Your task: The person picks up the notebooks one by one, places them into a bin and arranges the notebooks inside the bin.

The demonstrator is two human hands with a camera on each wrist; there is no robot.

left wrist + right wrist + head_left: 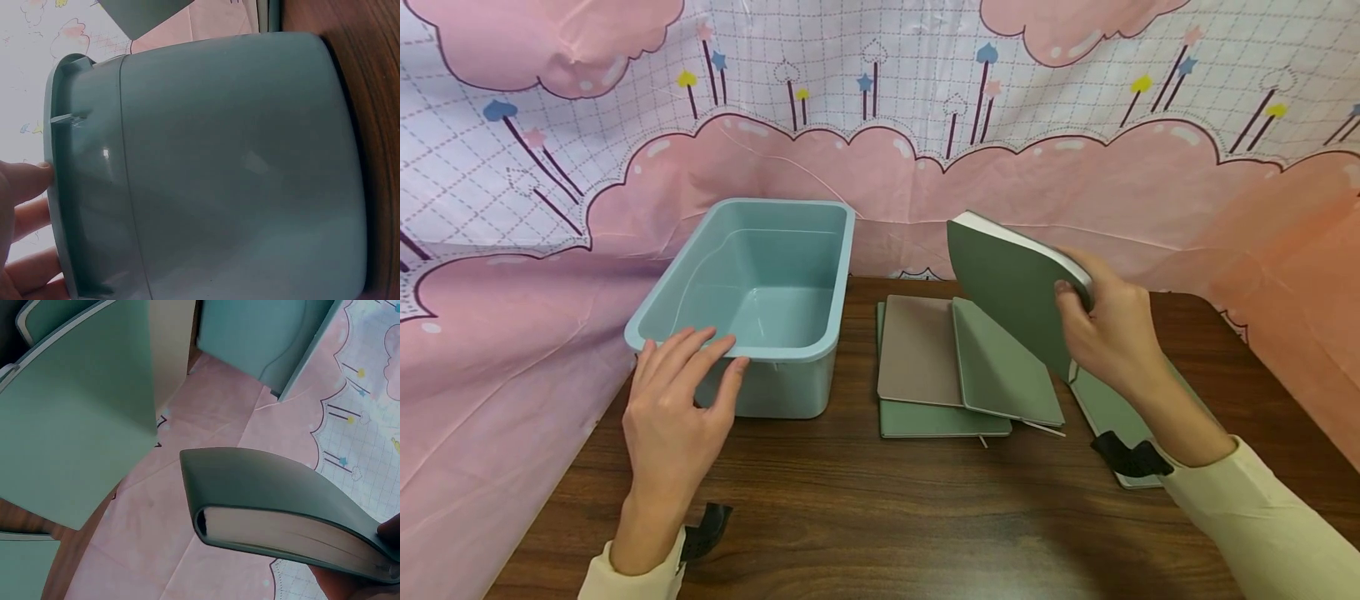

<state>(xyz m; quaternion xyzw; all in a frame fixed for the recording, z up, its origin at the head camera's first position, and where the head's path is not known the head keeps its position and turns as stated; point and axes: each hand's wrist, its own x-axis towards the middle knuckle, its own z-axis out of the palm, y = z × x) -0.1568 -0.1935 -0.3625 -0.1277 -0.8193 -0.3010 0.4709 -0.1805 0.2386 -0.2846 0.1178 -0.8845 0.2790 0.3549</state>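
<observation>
My right hand [1108, 325] grips a green notebook [1011, 287] by its edge, thumb on the cover, and holds it tilted above the table. In the right wrist view the notebook [262, 487] shows its page block and a bent cover. My left hand [677, 400] rests its fingers on the near rim of a blue-green plastic bin [782, 354], with the thumb just outside. Seen from the left wrist, the bin's side wall [244, 162] fills most of the picture. Nothing is visible inside the bin.
Right of the bin lies a pile: a brown notebook [921, 350] and a green notebook [1003, 362] over another green one [940, 421]. Another green notebook [1112, 417] lies under my right forearm. A pink patterned cloth [910, 192] hangs behind the brown wooden table [880, 517].
</observation>
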